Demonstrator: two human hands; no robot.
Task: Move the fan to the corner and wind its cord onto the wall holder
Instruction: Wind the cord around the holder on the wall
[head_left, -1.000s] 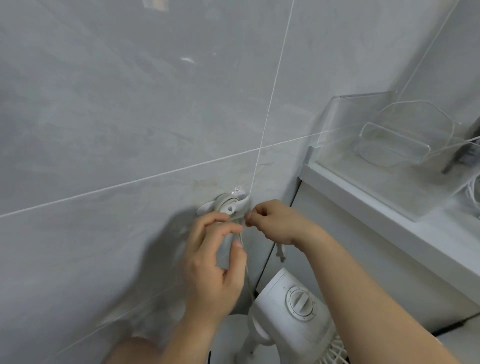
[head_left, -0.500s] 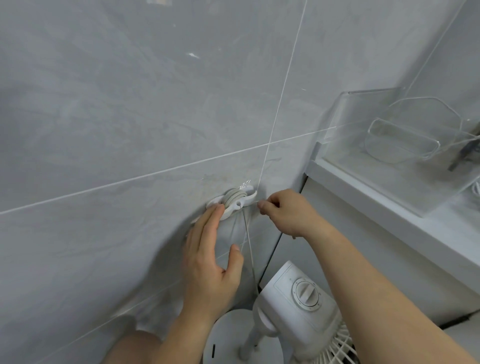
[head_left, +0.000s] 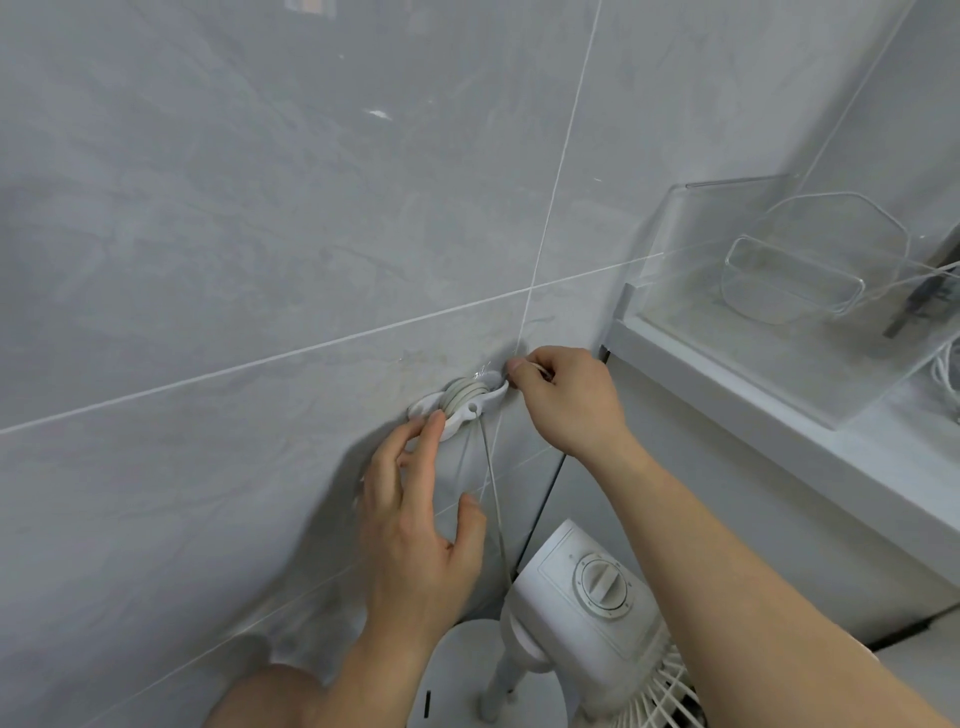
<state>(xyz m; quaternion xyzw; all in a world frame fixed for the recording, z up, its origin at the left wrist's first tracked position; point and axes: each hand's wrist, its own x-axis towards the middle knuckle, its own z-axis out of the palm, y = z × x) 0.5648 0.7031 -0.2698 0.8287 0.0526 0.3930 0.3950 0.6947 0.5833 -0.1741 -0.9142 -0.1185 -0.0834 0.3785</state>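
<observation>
Right hand pinches cord end beside wall holder; left hand open, steadying. Keep tension, tuck end under coils.

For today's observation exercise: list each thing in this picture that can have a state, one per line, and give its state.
cord: several turns wound on the holder, one strand hanging down toward the fan
wall holder: fixed to the tiled wall, loaded with cord
left hand: open, fingertips against the holder
right hand: pinching the cord end beside the holder
fan: standing below, by the wall
clear box: sitting on the ledge
</observation>
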